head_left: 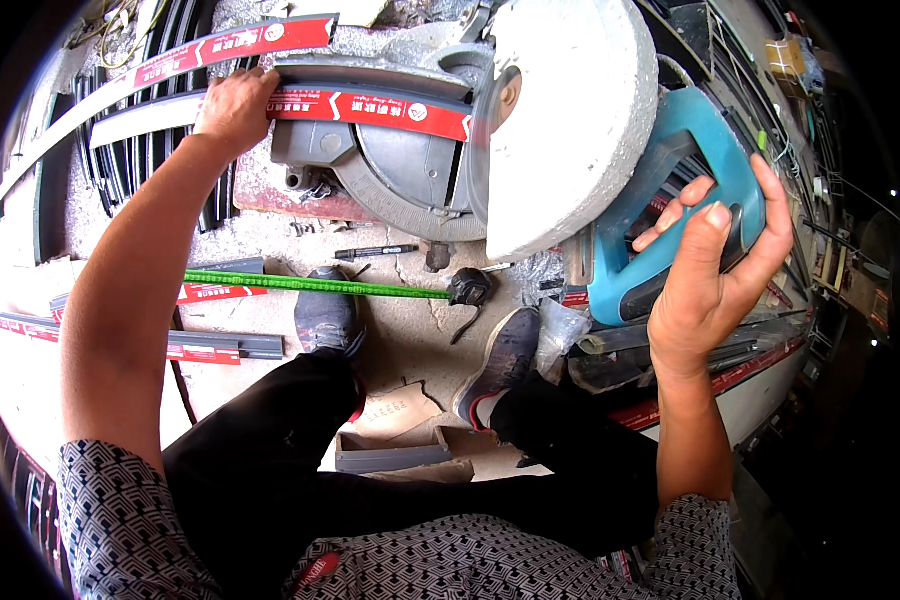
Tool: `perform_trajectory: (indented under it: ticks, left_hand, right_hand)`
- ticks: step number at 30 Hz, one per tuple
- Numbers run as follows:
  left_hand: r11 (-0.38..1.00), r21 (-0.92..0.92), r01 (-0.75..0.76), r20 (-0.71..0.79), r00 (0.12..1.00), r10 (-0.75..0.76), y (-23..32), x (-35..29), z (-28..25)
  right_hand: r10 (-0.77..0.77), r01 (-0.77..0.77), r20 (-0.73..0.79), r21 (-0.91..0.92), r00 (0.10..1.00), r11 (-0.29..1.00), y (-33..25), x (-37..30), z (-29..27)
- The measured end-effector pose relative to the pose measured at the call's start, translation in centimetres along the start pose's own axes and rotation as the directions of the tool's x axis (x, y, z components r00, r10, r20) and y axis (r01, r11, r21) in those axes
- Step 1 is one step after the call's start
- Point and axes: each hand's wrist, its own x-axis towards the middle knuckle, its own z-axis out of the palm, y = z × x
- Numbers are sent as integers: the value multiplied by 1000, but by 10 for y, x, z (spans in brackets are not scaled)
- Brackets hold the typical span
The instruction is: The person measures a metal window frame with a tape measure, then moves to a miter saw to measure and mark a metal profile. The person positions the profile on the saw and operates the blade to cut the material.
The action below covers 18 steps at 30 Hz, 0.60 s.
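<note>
A miter saw with a large dusty white blade guard (570, 130) stands in front of me. My left hand (235, 108) is closed round a pale strip with red film (370, 112). That strip lies across the saw's grey base (400, 165), and its right end reaches the blade. My right hand (705, 260) is on the saw's teal loop handle (715, 140), some fingers passing through the loop and others along its outside. The part of the strip under my left palm is hidden.
Another red-filmed strip (260, 40) runs behind. On the floor lie a black tape measure (468, 288) with its green blade (310, 284) drawn out leftward, a black marker (375, 252) and cut profiles (230, 346). A grey channel piece (390, 455) sits between my legs.
</note>
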Motion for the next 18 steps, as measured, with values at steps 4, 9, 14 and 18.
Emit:
perform_trajectory:
  ticks: [4,9,14,18]
  left_hand:
    - [1000,0,2,1,1000,-2,2,0,-1]
    - [1000,14,4,20,1000,-4,2,1,-2]
    - [1000,15,3,15,1000,-4,0,0,1]
    - [1000,11,2,13,1000,-2,1,0,0]
  right_hand:
    - [-9,9,-13,-2,1000,1000,1,-3,2]
    - [-23,23,-17,-14,1000,1000,7,-9,2]
    - [-44,44,-5,-13,999,999,9,-10,2]
    - [-46,46,-2,-6,999,999,10,-12,2]
